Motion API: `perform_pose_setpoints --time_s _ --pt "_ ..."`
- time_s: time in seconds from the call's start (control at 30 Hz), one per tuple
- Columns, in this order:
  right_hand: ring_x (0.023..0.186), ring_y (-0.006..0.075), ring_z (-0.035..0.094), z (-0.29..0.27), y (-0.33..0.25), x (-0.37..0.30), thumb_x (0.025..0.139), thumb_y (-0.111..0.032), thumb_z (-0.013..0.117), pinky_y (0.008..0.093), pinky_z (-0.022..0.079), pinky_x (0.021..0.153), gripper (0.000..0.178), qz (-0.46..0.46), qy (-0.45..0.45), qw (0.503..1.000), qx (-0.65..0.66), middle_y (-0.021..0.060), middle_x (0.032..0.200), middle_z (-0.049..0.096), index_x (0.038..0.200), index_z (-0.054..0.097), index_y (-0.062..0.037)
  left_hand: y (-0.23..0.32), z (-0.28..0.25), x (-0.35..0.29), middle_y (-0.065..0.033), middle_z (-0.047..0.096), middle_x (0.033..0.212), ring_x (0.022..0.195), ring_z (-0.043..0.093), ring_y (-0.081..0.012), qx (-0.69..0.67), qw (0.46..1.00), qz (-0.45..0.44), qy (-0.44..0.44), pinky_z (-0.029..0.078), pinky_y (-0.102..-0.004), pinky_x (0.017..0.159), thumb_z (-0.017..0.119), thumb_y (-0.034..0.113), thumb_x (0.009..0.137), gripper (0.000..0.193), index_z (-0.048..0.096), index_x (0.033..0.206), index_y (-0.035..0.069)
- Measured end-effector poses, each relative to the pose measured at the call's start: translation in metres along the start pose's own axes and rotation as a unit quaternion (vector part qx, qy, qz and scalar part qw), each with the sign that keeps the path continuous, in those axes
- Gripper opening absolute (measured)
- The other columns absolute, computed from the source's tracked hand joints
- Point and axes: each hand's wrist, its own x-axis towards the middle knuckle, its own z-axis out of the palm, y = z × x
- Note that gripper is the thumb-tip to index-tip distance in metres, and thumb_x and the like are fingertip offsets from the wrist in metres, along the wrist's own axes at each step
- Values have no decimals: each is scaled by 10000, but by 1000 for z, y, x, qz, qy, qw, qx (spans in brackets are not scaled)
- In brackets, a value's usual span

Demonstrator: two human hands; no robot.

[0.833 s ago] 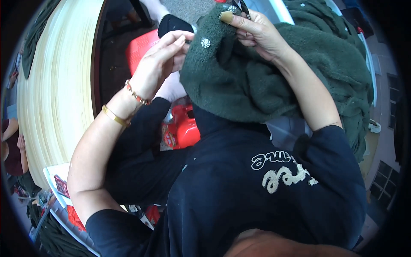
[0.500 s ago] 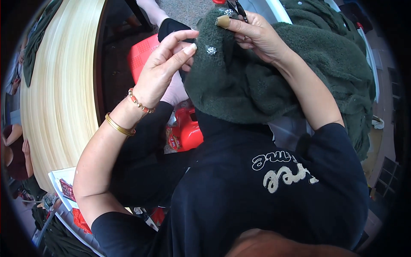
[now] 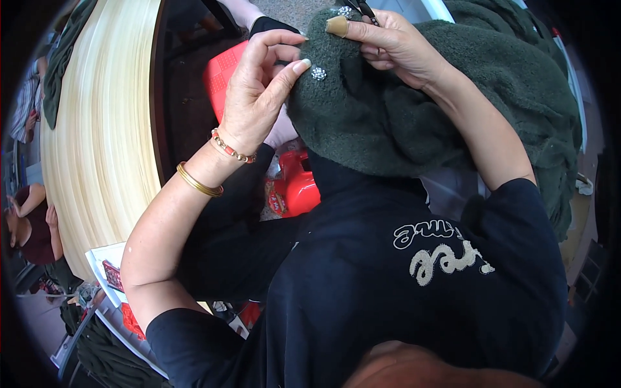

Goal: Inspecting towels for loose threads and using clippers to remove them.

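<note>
A fluffy dark green garment (image 3: 362, 129) is draped over my lap and spreads off to the right. Silvery, flower-like sparkling buttons sit on its raised fold: one button (image 3: 318, 74) beside my left thumb, another button (image 3: 345, 11) by my right thumb. My right hand (image 3: 404, 52) grips that fold, its thumb covered by a tan wrap (image 3: 337, 26). Small black thread snips (image 3: 367, 11) stick out of the same hand. My left hand (image 3: 262, 84) is at the fold's left edge with thumb and fingers curled together; whatever they pinch is too small to make out.
A wood-grain table (image 3: 97, 116) runs along the left, with dark green cloth (image 3: 63, 58) at its far edge. Below are a red plastic stool (image 3: 223, 71) and a glossy red object (image 3: 301, 187). Other people (image 3: 39, 223) are beyond the table.
My left hand has moved up and right, closer against the fold's edge. My right hand has shifted slightly right, still gripping the garment and snips. The whole view has shifted a little.
</note>
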Motion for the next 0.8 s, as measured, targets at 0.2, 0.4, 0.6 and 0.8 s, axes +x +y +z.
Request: perform_pose_setpoints --time_s 0.2,0.4,0.6,0.8 --pt "430 13 270 -13 12 4 869 -234 650 197 172 390 139 6 -47 997 61 -87 566 378 819 589 -119 -2 -2 4 30 518 813 632 451 -24 124 989 75 -41 391 -167 549 587 20 885 197 625 1069 78" --pt "409 11 244 -2 -2 -4 864 -235 657 202 145 383 157 36 -16 998 52 -100 535 351 785 572 -130 -4 -6 3 6 621 859 712 540 -13 107 994 10 8 440 -154 628 618 51 874 147 639 1017 23" --pt "407 11 234 -5 0 -3 860 -245 662 207 139 381 179 38 -5 999 30 -100 531 353 759 564 -135 1 -10 2 15 610 880 750 550 -22 1 998 -59 7 454 -159 650 603 85 897 99 613 975 25" --pt "414 15 239 -6 0 -1 852 -271 670 206 142 386 229 35 -15 999 18 -95 528 350 713 540 -144 1 -16 3 27 594 881 780 533 -26 -101 985 -133 -35 450 -177 714 601 148 908 124 611 981 49"
